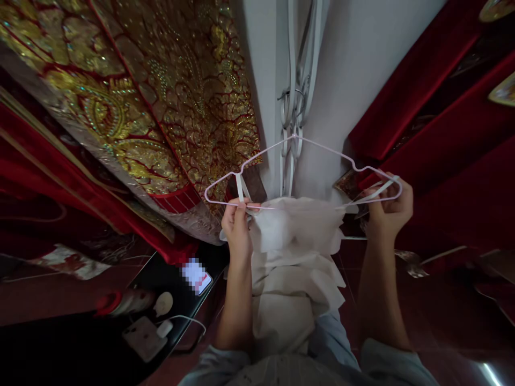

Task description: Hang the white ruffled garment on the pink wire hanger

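A pale pink clothes hanger [322, 145] is held up in front of me, its top against the white metal frame. From it hangs a white ruffled garment [300, 230] with thin straps. The left strap [240, 186] is looped over the hanger's left shoulder notch. My left hand [238, 228] is closed, pinching the lower bar together with the strap's base. At the other end, my right hand [392, 206] is closed on the right strap [376, 192], which stretches across the hanger's right tip. Some fingers of both hands are hidden behind the hanger and cloth.
Gold-embroidered, beaded garments [193, 91] hang at left; red garments [454, 134] hang at right. White metal bars [290, 102] stand against the wall ahead. On a black bench [100, 343] at lower left lie a lit phone [197, 276], another phone [145, 339] and a white charger [164, 328].
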Motion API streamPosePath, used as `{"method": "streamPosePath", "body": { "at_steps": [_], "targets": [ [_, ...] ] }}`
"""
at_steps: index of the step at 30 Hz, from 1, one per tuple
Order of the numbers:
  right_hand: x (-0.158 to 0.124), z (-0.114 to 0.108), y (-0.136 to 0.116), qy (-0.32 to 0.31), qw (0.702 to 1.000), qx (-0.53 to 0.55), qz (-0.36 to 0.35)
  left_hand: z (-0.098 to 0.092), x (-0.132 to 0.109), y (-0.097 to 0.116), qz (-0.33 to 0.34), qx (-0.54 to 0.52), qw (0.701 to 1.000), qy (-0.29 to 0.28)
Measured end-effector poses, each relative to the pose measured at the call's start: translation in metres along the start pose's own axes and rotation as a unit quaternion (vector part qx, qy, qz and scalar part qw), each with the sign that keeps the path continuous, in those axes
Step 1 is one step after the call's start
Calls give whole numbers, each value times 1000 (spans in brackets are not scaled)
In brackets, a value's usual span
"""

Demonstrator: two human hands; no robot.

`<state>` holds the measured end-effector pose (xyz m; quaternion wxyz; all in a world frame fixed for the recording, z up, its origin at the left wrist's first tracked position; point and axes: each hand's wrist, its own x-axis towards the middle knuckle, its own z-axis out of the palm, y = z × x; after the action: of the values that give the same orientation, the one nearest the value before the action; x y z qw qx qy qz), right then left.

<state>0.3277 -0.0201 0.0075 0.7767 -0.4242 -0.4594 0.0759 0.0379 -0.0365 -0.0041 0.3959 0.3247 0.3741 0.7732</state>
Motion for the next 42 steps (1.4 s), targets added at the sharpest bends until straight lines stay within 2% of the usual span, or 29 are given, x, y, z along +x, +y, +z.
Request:
{"method": "streamPosePath", "body": {
  "at_steps": [4,9,11,13,17,20,23,25,29,34,36,40,42],
  "targets": [
    [-2,-6,-1,-43,999,20,14,-2,6,-1,20,7,1000,4],
    [-15,-37,8,29,999,20,35,-10,21,2,35,34,999,-4],
    [-15,-43,10,35,998,18,43,-11,25,3,41,36,998,-10],
    [-11,-39,8,-1,998,10,55,-12,26,2,40,39,998,-17],
    [9,-15,-7,-146,987,-38,60,-10,20,-1,27,42,999,-16],
    [25,0,-26,-205,971,-123,-3,-8,17,-3,23,42,999,-7],
    [34,5,-43,-266,935,-220,-76,-6,19,-5,26,33,999,1],
    [36,8,-49,-295,916,-254,-91,-5,20,-6,32,25,999,10],
    [32,19,-51,-285,919,-261,-77,-5,20,-8,37,35,999,3],
    [24,41,-49,-189,966,-167,-51,-8,17,-8,31,38,999,-12],
    [22,46,-50,-169,973,-149,-53,-9,16,-7,26,37,999,-13],
    [12,40,-62,-230,950,-180,-110,-8,13,-3,20,39,999,-21],
    [2,34,-70,-241,945,-164,-149,-7,11,-2,20,39,999,-27]
  ]
}}
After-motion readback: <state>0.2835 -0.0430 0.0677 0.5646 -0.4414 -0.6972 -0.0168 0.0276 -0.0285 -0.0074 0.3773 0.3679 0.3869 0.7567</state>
